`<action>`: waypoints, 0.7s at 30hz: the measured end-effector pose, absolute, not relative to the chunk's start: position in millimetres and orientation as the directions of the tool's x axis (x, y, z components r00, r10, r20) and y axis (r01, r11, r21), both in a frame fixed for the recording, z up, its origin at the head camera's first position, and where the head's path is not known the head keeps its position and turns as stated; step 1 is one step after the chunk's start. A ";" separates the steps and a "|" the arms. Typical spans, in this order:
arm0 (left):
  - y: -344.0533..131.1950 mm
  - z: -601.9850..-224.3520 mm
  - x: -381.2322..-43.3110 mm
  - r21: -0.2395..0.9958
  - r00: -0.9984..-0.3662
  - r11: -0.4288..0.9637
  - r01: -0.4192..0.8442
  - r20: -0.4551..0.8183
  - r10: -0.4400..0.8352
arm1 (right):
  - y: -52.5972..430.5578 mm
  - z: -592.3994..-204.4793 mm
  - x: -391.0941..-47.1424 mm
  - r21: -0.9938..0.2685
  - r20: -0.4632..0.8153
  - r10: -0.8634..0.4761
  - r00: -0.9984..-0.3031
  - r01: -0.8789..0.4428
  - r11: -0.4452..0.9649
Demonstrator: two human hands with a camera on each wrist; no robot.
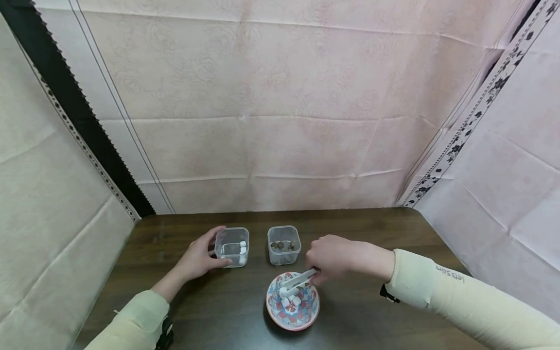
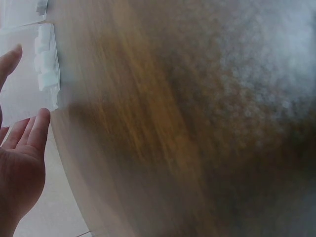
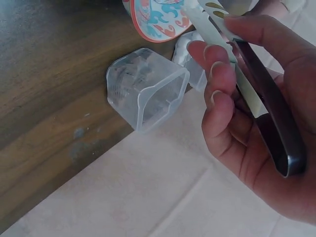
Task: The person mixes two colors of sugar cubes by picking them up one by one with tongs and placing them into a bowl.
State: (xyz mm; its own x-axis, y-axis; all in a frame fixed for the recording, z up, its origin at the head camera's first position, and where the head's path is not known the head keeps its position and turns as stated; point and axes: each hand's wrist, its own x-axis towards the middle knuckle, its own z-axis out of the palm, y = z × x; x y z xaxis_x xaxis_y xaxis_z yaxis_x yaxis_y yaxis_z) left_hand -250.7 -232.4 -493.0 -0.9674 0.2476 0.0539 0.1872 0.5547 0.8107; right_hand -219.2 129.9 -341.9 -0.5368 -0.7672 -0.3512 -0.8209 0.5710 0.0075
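Cubes [image 1: 296,301] lie on the plate [image 1: 292,322], where the right hand [image 1: 329,254], gripping tongs [image 1: 302,279], should squeeze squarely and gently, while the left hand [image 1: 199,257] grips the box [image 1: 230,239] left of the plate.

You are facing a creased pale cloth [image 1: 280,97] behind the brown table [image 1: 350,321]. A floral-bordered white cloth [image 1: 503,194] is slanting along your right, and a jagged-edged black strip [image 1: 78,107] along your left. Near the table's far edge, a clear tub [image 1: 284,259] is holding small brown pieces [image 1: 280,246].
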 end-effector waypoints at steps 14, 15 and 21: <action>-233.3 -492.0 -251.0 0.812 -0.968 0.554 0.184 0.051 0.247 | 133.0 -340.8 -221.1 0.061 -0.338 -0.743 -0.578 -0.801 0.595; -233.3 -492.3 -251.0 0.811 -0.967 0.554 0.186 0.052 0.249 | 133.1 -340.1 -221.9 0.054 -0.331 -0.745 -0.579 -0.800 0.598; -233.2 -493.6 -250.6 0.812 -0.966 0.552 0.191 0.055 0.252 | 127.6 -329.1 -230.8 -0.007 -0.261 -0.781 -0.568 -0.807 0.590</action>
